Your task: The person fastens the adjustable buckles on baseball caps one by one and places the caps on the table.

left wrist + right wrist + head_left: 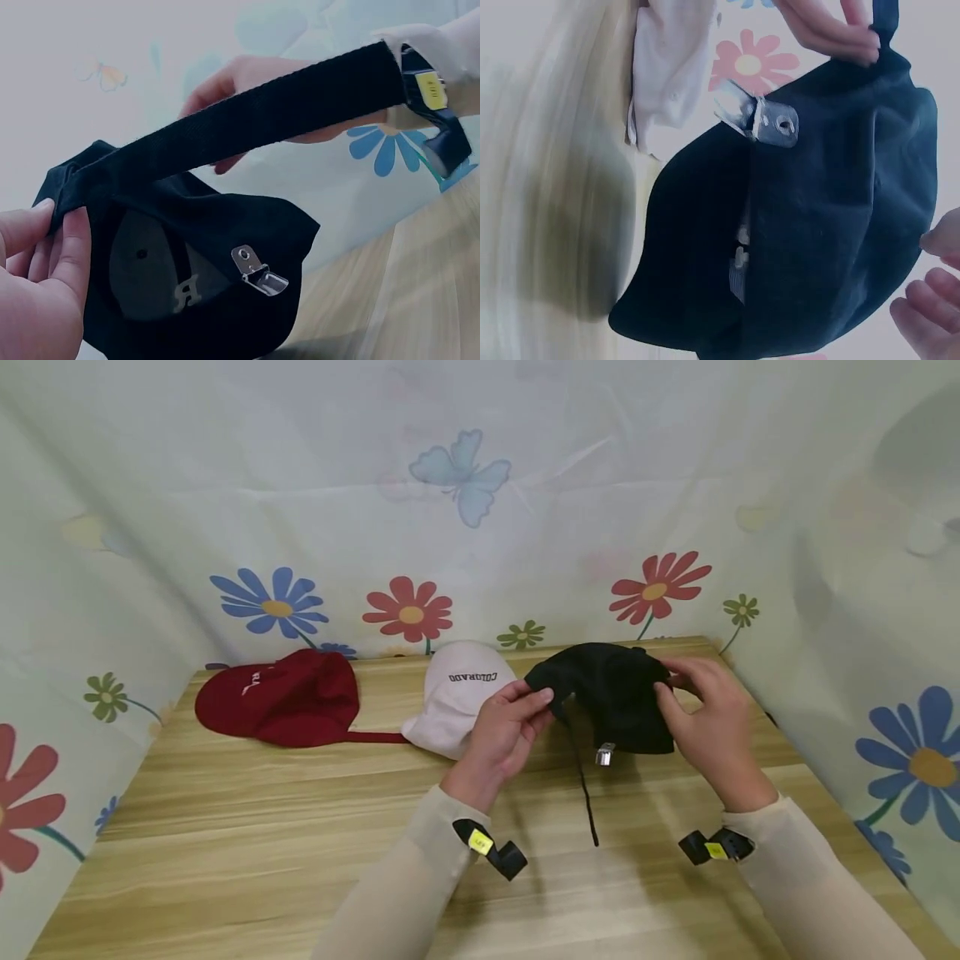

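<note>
A black cap (626,706) is held up above the table, its brim side low in the right wrist view. My left hand (504,739) pinches the cap's back edge between thumb and fingers, where a long black strap (262,109) begins. The strap's far end hangs loose in the head view. On the cap's other back edge sits a metal clasp (259,271), standing unfastened. My right hand (712,718) is at the cap's right side, fingers spread and bent loosely, with the thumb tip at the fabric in the right wrist view. A pale letter shows through the back opening.
On the wooden table (300,827), a white cap (457,693) lettered COLORADO stands left of the black one. Farther left lies a dark red cap (300,702), its red strap (375,737) reaching to the white cap. A flower-printed curtain (300,510) surrounds the table.
</note>
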The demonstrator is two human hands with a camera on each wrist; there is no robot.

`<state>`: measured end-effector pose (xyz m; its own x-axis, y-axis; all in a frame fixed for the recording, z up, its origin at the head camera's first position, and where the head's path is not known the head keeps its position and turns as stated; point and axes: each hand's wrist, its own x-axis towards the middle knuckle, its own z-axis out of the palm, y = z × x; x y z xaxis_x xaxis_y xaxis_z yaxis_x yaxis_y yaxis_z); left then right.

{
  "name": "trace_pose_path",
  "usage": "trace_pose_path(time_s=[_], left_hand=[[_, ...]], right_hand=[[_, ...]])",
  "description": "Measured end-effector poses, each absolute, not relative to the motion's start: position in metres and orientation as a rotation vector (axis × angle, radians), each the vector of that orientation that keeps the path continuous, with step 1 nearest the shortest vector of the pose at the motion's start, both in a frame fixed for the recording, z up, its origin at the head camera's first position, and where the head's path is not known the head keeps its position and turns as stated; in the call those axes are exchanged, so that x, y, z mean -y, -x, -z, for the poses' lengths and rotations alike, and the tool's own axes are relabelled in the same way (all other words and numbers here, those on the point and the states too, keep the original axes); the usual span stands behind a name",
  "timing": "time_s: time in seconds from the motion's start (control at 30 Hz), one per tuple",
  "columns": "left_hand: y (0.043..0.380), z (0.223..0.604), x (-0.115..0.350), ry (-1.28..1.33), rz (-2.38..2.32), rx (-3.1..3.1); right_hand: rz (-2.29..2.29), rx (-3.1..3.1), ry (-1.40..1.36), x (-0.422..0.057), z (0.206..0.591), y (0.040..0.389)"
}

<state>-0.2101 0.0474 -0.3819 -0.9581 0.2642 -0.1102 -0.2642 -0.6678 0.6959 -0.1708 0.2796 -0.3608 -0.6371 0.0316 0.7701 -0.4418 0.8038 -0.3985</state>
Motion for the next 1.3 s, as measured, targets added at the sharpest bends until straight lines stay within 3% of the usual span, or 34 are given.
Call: trace_pose_path(time_s=[0.3, 0.73, 1.3], left_hand=[[0.213, 0.374, -0.051, 0.011, -2.668, -1.072], [0.216, 0.37, -0.049, 0.033, -2.69, -1.038], [0.214, 0.372, -0.052, 0.044, -2.708, -1.025]], right_hand=[[-0.494, 2.142, -0.455, -0.267, 0.372, 0.141], [-0.303, 2.259, -0.819, -0.25, 0.405, 0.141], [-0.214, 2.12, -0.771, -0.244, 0.426, 0.157]])
